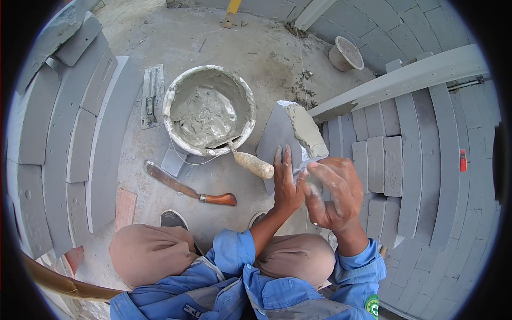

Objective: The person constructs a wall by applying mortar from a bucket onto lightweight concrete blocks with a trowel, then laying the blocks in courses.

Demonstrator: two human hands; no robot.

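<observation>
A grey block (273, 130) with a strip of mortar (304, 128) on one edge stands just right of a white bucket (172, 104) of wet mortar. My left hand (288, 178) lies on the block's face, fingers extended. My right hand (336, 197) is at the block's lower right, fingers curled toward the thumb; whatever is between them is hidden. A trowel with a pale, crusted handle (253, 164) rests in the bucket, beside my left hand. A long blade with a wooden handle (216, 198) lies on the floor below the bucket.
Stacked grey blocks (74, 138) line the left; more (392, 165) stand at right beside a pale beam (405, 77). A flat float (151, 96) lies left of the bucket. A small bucket (345, 56) and a yellow tool (231, 13) are at the back. My knees frame the lower middle.
</observation>
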